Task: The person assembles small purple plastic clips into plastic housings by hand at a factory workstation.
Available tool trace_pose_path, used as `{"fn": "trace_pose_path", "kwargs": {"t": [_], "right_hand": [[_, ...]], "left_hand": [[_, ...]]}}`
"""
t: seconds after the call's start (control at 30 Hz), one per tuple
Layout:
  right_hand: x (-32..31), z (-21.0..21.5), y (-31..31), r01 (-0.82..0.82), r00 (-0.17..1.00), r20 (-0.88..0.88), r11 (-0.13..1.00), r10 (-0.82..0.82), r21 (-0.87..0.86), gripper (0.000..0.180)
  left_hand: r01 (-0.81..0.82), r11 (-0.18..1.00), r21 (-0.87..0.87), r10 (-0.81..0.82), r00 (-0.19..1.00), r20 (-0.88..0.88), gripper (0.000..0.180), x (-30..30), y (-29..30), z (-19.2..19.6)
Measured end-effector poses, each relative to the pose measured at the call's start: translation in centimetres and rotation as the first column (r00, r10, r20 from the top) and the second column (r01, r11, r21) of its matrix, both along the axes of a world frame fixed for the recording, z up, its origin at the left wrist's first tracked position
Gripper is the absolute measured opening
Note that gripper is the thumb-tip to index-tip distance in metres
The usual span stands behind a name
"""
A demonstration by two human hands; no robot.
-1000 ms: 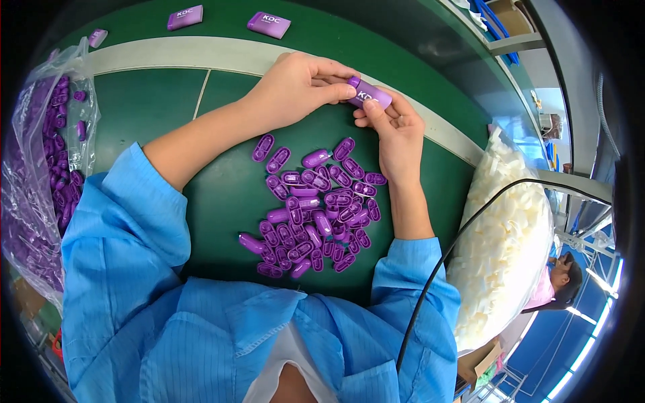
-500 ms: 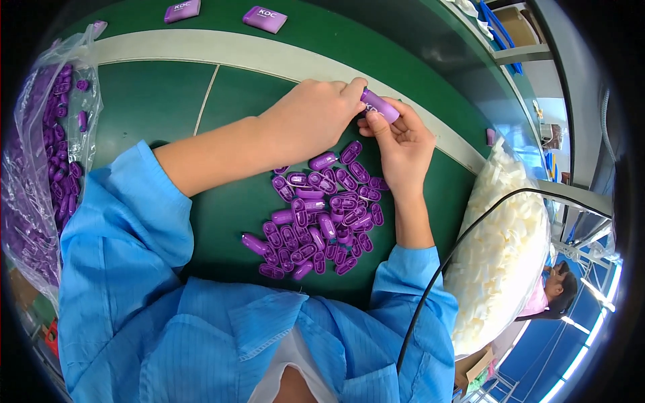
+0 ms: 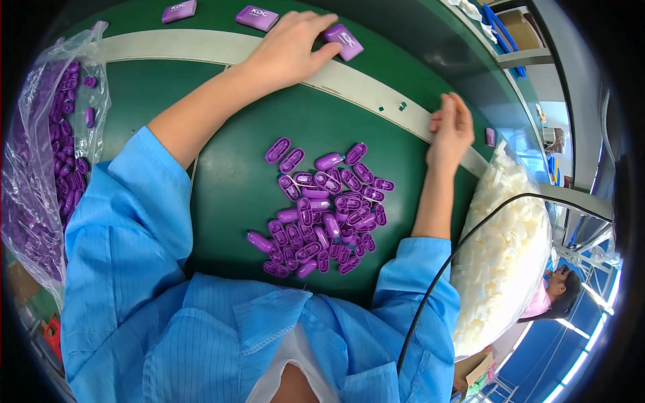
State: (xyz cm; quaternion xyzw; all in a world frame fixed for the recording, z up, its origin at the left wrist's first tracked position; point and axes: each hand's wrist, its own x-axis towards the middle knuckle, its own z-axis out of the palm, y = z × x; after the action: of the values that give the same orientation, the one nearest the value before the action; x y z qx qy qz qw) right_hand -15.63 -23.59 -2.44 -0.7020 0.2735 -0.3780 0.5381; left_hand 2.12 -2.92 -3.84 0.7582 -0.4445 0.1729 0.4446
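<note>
— Green surface [image 3: 390,67]: grip status?
— Left hand [image 3: 293,52]: thumb and fingers parted at the purple case [image 3: 345,41]; contact unclear.
— Case position?
— Right of left fingertips, long axis slanting rightward, nearer; right hand [image 3: 450,134] farther, loosely curled.

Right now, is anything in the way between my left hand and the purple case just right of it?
Nothing visible stands between them. The purple case is right at the fingers of your left hand, beyond the cream edge; whether they touch it, I can't tell.
</note>
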Motion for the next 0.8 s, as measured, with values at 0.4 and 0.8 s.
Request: {"fn": "trace_pose_path", "kwargs": {"t": [0.4, 0.8], "right_hand": [[-1.5, -0.7, -5.1, 0.101, 0.983, 0.147, 0.994, -0.108, 0.05, 0.016], [-1.4, -1.0, -4.4, 0.037, 0.999, 0.0, 0.999, -0.037, -0.006, 0.013]], "left_hand": [[0.617, 0.725, 0.306, -0.594, 0.785, -0.174, 0.024, -5.7, 10.1, 3.2], [0.536, 0.733, 0.419, -0.47, 0.844, -0.258, 0.018, -6.8, 2.5, 3.9]]}}
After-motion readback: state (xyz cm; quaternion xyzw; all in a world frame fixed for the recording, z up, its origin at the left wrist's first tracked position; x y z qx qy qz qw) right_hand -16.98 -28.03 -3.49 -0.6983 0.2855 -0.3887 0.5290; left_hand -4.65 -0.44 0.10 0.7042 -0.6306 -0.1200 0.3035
